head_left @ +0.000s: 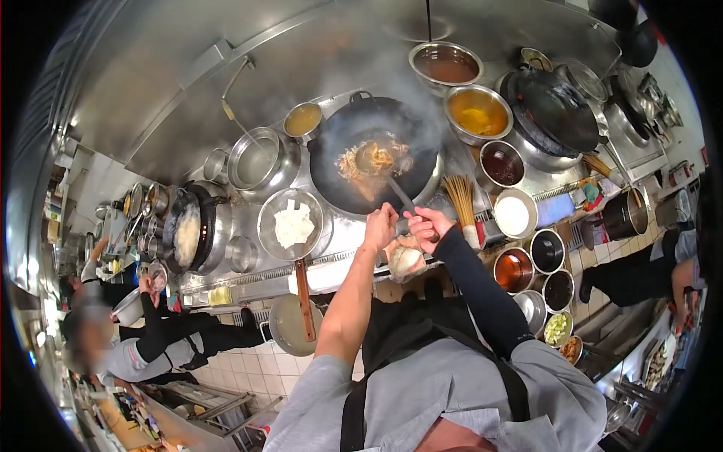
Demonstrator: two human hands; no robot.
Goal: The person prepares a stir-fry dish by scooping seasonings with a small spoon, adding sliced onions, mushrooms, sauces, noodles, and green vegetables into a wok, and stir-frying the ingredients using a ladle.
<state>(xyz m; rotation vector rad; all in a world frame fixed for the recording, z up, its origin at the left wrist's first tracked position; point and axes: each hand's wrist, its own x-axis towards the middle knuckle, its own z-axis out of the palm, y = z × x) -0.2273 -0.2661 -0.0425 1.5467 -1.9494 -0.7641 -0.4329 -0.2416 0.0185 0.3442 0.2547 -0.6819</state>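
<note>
A black wok (331, 169) gives off steam on the stove in front of me. Noodle-like strips and brownish pieces of food (380, 160) lie at its middle, with a ladle (401, 194) dipped into them. My right hand (428, 226) is closed around the ladle's handle. Beside it, my left hand (382, 224) is closed at the wok's near edge; what it grips is hidden. Below both hands is a container (407, 260) with something pale in it, partly covered. Left of the wok rests a wooden-handled strainer (303, 290) holding white pieces (294, 226).
Metal bowls of reddish (446, 66) and yellow liquid (476, 113) stand right of the wok. A bamboo brush (461, 200) and several sauce pots (514, 270) are nearer. Another wok (553, 113) sits far right. A co-worker (162, 343) stands at left, another person (640, 267) at right.
</note>
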